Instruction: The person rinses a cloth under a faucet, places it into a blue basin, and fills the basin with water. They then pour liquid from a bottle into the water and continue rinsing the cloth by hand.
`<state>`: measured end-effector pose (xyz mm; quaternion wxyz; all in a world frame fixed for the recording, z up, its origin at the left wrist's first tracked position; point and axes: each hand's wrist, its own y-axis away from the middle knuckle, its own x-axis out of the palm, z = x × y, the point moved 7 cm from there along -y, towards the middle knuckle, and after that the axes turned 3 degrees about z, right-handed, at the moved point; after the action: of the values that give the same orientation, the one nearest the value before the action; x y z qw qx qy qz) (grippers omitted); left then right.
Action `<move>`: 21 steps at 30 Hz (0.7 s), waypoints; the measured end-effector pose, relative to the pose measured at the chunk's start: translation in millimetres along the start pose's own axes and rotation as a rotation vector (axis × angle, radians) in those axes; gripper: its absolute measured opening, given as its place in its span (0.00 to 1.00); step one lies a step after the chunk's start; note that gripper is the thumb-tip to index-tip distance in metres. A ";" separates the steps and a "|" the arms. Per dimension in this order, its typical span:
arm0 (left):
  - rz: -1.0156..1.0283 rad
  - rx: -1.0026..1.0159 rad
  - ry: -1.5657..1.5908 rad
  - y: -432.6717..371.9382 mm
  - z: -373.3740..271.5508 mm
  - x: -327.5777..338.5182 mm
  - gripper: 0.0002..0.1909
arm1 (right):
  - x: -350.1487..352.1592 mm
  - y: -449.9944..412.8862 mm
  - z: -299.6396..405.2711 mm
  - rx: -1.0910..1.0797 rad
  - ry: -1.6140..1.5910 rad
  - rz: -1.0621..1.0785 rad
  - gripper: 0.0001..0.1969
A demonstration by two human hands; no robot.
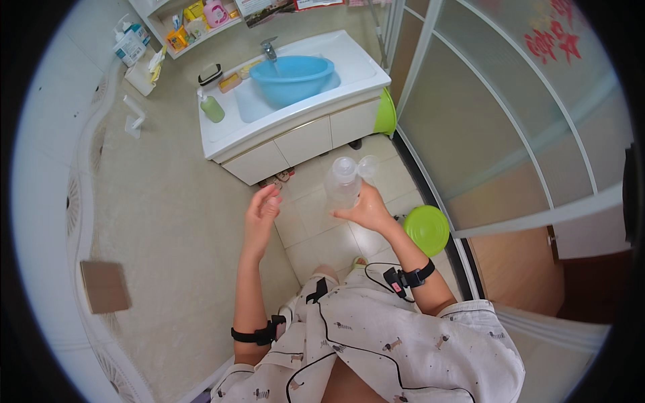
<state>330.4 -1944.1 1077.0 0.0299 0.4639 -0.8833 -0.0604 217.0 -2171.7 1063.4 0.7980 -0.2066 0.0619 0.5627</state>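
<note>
My right hand (367, 207) is wrapped around a clear plastic bottle (342, 187) at the centre of the view. The bottle's round flip lid (368, 166) stands open on the side towards the sliding door. To the left, my left hand (263, 206) is raised with bent fingers, apart from the bottle; whether something small lies between its fingertips is hard to tell. Beyond both hands, a blue plastic basin (292, 83) stands in the white sink (242, 106), under a chrome faucet (269, 49) from which water seems to run.
A green pump bottle (212, 109), a soap dish (230, 83) and a black-rimmed dish (210, 74) stand on the counter's left. Toiletries fill a wall shelf (189, 45). A lime-green plastic stool or lid (427, 230) is on the floor beside the sliding door (468, 126).
</note>
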 end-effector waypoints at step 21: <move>-0.156 0.403 -0.736 -573.4 -66.9 -11.5 0.23 | -183.4 -324.3 -143.4 0.345 0.112 -0.108 0.24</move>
<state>812.0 -2262.3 1066.2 -0.3834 0.4735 -0.7914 -0.0502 469.9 -2480.3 1078.5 0.8459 -0.1005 0.1907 0.4877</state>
